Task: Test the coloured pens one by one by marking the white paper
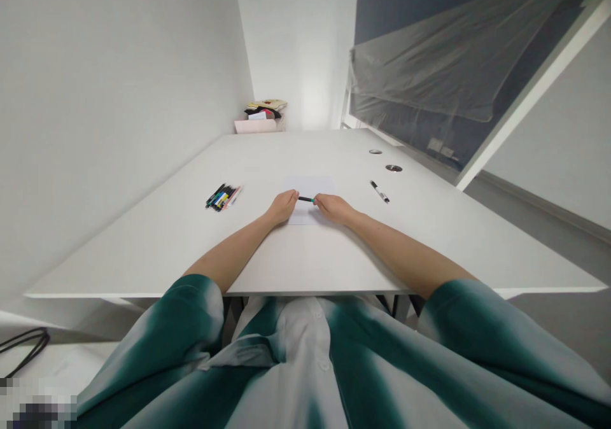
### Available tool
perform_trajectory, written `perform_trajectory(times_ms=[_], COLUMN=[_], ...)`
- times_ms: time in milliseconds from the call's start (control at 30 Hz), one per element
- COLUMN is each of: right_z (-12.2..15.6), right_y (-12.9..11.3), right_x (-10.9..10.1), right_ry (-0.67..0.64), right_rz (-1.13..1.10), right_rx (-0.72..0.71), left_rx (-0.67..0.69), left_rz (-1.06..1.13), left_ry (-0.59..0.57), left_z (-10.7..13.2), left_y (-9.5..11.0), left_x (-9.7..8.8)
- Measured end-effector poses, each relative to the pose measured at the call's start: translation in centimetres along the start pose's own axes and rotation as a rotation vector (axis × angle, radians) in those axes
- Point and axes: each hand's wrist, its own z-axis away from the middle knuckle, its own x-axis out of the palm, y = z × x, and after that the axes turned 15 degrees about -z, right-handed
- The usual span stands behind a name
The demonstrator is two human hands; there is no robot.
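Note:
A dark pen [305, 199] with a green part near its right end is held level between my two hands. My left hand [285, 205] is closed on its left end, and my right hand [333, 207] pinches its right end. Below them a sheet of white paper [308, 218] lies on the white table. To the left lies a bunch of several pens and markers [223, 196] in black, blue, yellow and pink. One black-and-white pen [380, 191] lies apart, to the right of my right hand.
The white table [305, 257] runs from my body to the far wall. Two round metal fittings [394, 168] sit in its right side. At the far left end stands a pale pink box [258, 125] with cloths piled on it. A plastic-covered dark panel [429, 66] borders the right.

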Motion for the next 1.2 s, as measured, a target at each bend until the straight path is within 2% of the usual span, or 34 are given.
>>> perform_trajectory(times_ms=[333, 500, 633, 967, 1100, 1200], right_z=[-0.3, -0.5, -0.4, 0.0, 0.0, 0.0], right_y=[-0.6, 0.0, 0.6, 0.6, 0.5, 0.6], right_x=[-0.1, -0.1, 0.0, -0.4, -0.3, -0.3], right_ry=[0.047, 0.045, 0.050, 0.085, 0.082, 0.073], right_rz=[0.015, -0.004, -0.004, -0.024, -0.005, 0.016], right_rx=[-0.017, -0.004, 0.001, 0.063, 0.086, 0.093], left_rx=[-0.083, 0.022, 0.090, 0.008, 0.018, 0.029], left_rz=[0.127, 0.145, 0.045, 0.015, -0.026, -0.008], left_ry=[0.059, 0.104, 0.090, 0.043, -0.007, 0.005], left_z=[0.0, 0.2, 0.1, -0.1, 0.0, 0.1], left_y=[-0.3, -0.6, -0.7, -0.4, -0.3, -0.3], left_x=[0.4, 0.3, 0.3, 0.1, 0.2, 0.3])
